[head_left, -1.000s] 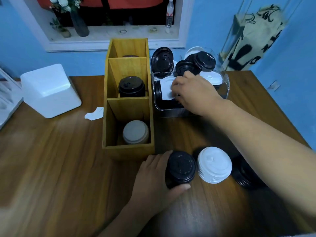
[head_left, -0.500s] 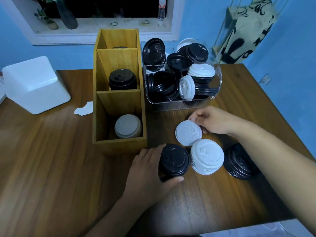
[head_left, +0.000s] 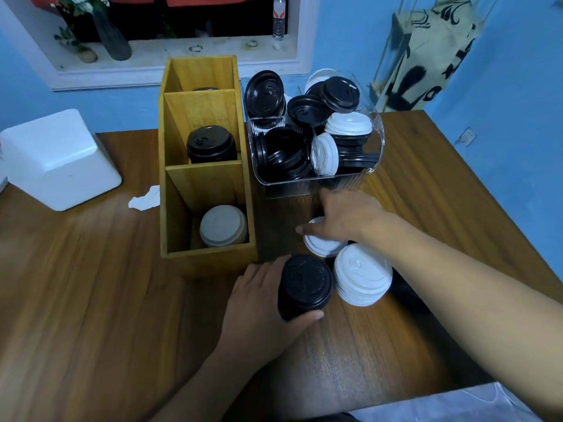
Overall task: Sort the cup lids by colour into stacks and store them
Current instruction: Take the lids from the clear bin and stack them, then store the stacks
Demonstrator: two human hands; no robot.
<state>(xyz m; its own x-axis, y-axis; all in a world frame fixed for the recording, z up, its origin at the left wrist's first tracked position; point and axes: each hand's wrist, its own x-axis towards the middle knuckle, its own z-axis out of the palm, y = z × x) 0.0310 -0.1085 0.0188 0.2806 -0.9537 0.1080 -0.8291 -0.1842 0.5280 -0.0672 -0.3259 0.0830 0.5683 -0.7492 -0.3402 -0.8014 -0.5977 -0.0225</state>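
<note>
My left hand point(head_left: 259, 309) grips a tall stack of black lids point(head_left: 304, 284) standing on the table. Right of it sits a stack of white lids point(head_left: 362, 277). My right hand point(head_left: 344, 216) lies over a single white lid point(head_left: 320, 246) on the table just behind those stacks, fingers on it. A clear bin point(head_left: 307, 185) behind holds several mixed black and white lids. The wooden organiser point(head_left: 210, 254) has a white stack point(head_left: 222, 225) in its front compartment and a black stack point(head_left: 211, 144) in the middle one. My right forearm hides another black pile.
A white foam box point(head_left: 58, 159) stands at the left of the wooden table point(head_left: 91, 300), with a torn scrap of paper point(head_left: 144, 199) beside the organiser. A windowsill with vases and a bottle runs behind. A patterned cloth point(head_left: 426, 53) hangs at the right.
My right hand came out of the clear bin with a white lid and brought it down to the table by the stacks. The left hand has stayed on the black stack.
</note>
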